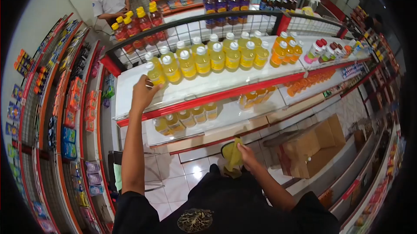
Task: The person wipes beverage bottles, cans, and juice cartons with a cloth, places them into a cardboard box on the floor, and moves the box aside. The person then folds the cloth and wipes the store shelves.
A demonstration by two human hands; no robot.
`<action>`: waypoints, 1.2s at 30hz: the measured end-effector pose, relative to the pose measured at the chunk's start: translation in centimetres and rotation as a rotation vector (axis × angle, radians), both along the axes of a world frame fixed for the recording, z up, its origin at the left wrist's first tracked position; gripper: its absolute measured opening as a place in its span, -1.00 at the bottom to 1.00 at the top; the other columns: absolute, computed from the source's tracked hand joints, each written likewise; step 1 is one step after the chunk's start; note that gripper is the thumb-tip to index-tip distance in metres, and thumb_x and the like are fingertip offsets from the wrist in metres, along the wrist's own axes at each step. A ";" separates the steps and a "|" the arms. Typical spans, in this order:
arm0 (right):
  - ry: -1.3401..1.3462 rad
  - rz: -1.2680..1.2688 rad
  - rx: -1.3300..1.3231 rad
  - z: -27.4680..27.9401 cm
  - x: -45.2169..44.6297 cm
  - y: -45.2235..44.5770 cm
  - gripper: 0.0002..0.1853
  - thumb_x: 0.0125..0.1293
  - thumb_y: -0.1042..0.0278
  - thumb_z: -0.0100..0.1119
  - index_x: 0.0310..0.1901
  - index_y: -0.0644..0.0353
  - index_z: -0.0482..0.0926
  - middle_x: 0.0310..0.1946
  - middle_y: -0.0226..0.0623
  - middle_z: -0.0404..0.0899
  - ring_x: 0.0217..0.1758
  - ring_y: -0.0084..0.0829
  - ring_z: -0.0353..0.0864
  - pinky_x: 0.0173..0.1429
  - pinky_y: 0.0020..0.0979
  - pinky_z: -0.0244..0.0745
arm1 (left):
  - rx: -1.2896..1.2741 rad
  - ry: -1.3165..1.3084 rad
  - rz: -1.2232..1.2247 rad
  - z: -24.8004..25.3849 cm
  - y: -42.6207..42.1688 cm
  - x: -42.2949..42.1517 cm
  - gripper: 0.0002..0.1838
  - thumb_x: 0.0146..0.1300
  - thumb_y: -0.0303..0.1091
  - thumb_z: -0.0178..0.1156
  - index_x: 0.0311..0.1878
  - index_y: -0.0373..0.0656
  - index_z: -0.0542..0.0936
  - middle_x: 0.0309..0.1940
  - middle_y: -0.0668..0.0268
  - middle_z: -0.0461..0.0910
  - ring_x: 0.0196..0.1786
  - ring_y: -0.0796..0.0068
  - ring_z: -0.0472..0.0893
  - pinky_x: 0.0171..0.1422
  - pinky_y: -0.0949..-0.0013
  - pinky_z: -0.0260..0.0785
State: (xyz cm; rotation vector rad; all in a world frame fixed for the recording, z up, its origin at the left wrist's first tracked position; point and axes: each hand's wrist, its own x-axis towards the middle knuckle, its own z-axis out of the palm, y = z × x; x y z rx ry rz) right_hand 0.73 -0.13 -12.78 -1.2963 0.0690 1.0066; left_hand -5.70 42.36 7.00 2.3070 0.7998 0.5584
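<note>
My left hand (143,91) reaches up to the left end of the top shelf. Its fingers and thumb close round the lower part of a yellow drink bottle (155,73) with a white cap, which stands at the end of the front row. To its right stand several matching yellow bottles (202,62) in two rows. Low in front of my body, my right hand (248,157) grips a yellow-green cloth (233,155) that hangs down from the fingers. Part of the cloth lies behind the hand.
Orange bottles (280,53) stand farther right on the white shelf (191,87). More bottles (184,117) sit on the lower shelf. An open cardboard box (310,147) rests on the right. Product racks (65,103) line the left; a person (110,1) is behind the shelf.
</note>
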 end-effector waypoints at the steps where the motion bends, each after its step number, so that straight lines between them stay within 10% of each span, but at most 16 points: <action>1: 0.012 -0.016 -0.006 -0.5 -0.1 -0.2 -0.62 0.48 0.07 -0.02 0.01 0.26 0.53 -0.14 -0.32 0.63 -0.12 -0.48 0.62 0.00 -0.45 0.49 | 0.011 0.013 0.009 -0.1 -0.1 -0.1 -0.52 0.04 -0.23 0.48 -0.09 -0.35 0.53 -0.31 0.11 0.67 -0.30 0.31 0.68 -0.22 0.36 0.52; 6: -0.065 -0.031 -0.054 -0.6 0.4 0.3 -0.62 0.47 0.06 -0.01 -0.01 0.25 0.55 -0.19 -0.39 0.61 -0.15 -0.55 0.56 -0.04 -0.48 0.44 | -0.016 -0.047 0.045 0.0 0.2 -1.3 -0.48 0.07 -0.17 0.46 -0.02 -0.33 0.54 -0.21 0.05 0.65 -0.21 0.25 0.66 -0.12 0.28 0.50; 10: -0.159 -0.101 -0.030 -1.9 0.1 -1.5 -0.61 0.46 0.02 0.01 -0.05 0.22 0.57 -0.28 -0.45 0.59 -0.23 -0.63 0.50 -0.10 -0.48 0.39 | 0.613 -0.512 0.224 -0.7 -5.9 -2.0 -0.72 0.25 -0.33 0.28 -0.06 -0.31 0.56 -0.13 0.13 0.57 -0.06 0.19 0.55 0.13 0.21 0.36; 14: 0.022 -0.293 0.135 -0.2 0.8 -3.8 -0.62 0.45 0.01 0.02 -0.04 0.19 0.57 -0.24 -0.46 0.59 -0.22 -0.61 0.51 -0.09 -0.47 0.42 | -0.125 -0.654 -0.146 -9.1 -17.2 -1.1 -0.77 0.20 -0.42 0.26 -0.11 -0.28 0.52 -0.12 0.20 0.53 0.00 0.33 0.52 0.12 0.34 0.35; 16: 0.108 -0.352 0.218 0.6 1.9 -5.4 -0.62 0.46 0.01 0.01 -0.02 0.19 0.56 -0.21 -0.45 0.60 -0.16 -0.60 0.53 -0.06 -0.47 0.43 | -0.258 -0.129 -0.437 -9.7 -25.6 0.9 -0.50 0.04 -0.41 0.37 0.08 -0.26 0.47 0.04 0.18 0.51 0.09 0.32 0.50 0.16 0.27 0.36; 19: -0.492 -0.036 0.084 3.5 3.9 -8.1 -0.67 0.44 0.09 0.05 -0.03 0.22 0.52 -0.31 -0.44 0.57 -0.20 -0.55 0.54 -0.10 -0.44 0.44 | -0.278 -0.033 -0.711 -14.6 -32.4 4.2 -0.40 0.07 -0.43 0.36 0.21 -0.25 0.42 0.05 0.23 0.53 0.09 0.38 0.52 0.12 0.29 0.39; 21: -0.533 -0.053 0.003 3.9 5.6 -10.6 -0.63 0.43 0.08 0.08 0.00 0.24 0.50 -0.31 -0.42 0.56 -0.17 -0.52 0.54 -0.09 -0.41 0.45 | -0.872 0.224 -0.722 -16.8 -34.9 6.0 -0.48 0.16 -0.43 0.31 0.21 -0.24 0.45 -0.08 0.30 0.59 -0.03 0.47 0.56 0.01 0.40 0.42; 27: -0.872 -0.168 -0.164 0.7 10.2 -19.3 -0.54 0.33 0.12 0.23 0.11 0.28 0.45 -0.22 -0.28 0.57 -0.04 -0.42 0.54 -0.01 -0.34 0.48 | -0.606 0.333 -0.942 -16.9 -39.4 13.2 -0.73 0.25 -0.41 0.26 -0.03 -0.31 0.54 -0.31 0.33 0.60 -0.25 0.61 0.54 -0.18 0.50 0.39; 33: -0.534 -0.061 0.081 -1.7 16.5 -32.2 -0.63 0.32 0.21 0.24 0.04 0.26 0.51 -0.07 -0.28 0.58 -0.09 -0.43 0.57 0.01 -0.42 0.53 | -0.627 0.259 -0.773 -15.8 -45.7 16.5 -0.77 0.20 -0.40 0.34 -0.34 -0.32 0.48 -0.52 0.41 0.46 -0.44 0.68 0.37 -0.36 0.52 0.27; 36: -0.064 -0.550 -0.070 -4.6 20.5 -38.0 -0.67 0.29 0.28 0.22 0.03 0.26 0.53 -0.16 -0.27 0.63 -0.12 -0.39 0.61 -0.03 -0.39 0.53 | -0.500 0.298 -0.757 -17.1 -47.2 16.3 -0.76 0.15 -0.43 0.37 -0.37 -0.30 0.46 -0.51 0.42 0.46 -0.43 0.68 0.38 -0.37 0.52 0.27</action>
